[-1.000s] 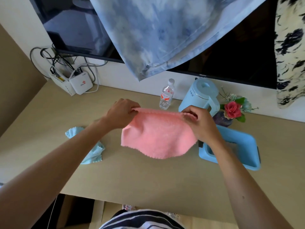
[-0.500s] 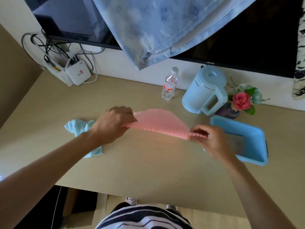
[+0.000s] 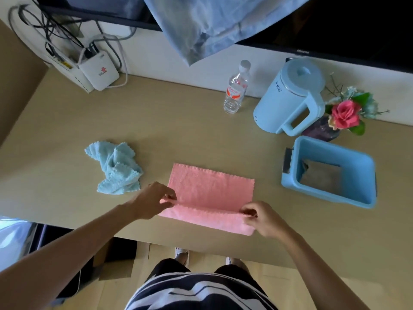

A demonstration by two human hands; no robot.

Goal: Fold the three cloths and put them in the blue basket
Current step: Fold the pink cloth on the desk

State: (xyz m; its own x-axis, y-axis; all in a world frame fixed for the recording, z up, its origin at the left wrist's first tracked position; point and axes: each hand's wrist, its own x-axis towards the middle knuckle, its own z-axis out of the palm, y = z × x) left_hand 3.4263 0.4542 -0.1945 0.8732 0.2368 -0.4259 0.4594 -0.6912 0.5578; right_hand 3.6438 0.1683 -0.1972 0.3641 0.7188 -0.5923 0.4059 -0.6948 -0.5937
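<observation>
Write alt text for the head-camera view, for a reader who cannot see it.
The left hand and right hand pinch the near edge of a pink cloth on a table, raising a fold. A crumpled light blue cloth lies left of it; a blue basket right of it.

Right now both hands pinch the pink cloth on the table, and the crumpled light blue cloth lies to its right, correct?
No. The head view shows the crumpled light blue cloth to the left of the pink cloth, not its right. The left hand and right hand do pinch the pink cloth on the table.
</observation>
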